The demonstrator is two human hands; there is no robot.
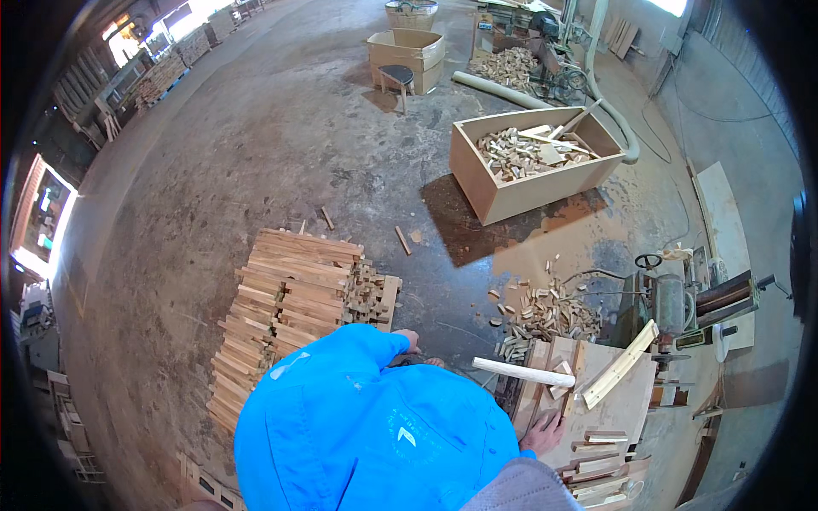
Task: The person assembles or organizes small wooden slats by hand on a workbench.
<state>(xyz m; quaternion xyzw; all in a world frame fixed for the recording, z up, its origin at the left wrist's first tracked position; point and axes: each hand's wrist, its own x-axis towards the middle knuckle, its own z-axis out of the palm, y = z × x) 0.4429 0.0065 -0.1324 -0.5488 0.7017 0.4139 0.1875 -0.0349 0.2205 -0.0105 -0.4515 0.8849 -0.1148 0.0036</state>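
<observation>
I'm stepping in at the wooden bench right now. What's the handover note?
Right hand: flat on the wooden bench, holding nothing. Left hand: out of view.
A person in a blue jacket bends in front, one hand by the slat stack.
A pale bar and a slat lie on the bench.
Done: short blocks on the floor, more in the box.
Left: the stack, seemingly still large.

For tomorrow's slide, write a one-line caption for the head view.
A person in a blue jacket rests the right hand on a wooden bench beside stacked timber strips.
</observation>
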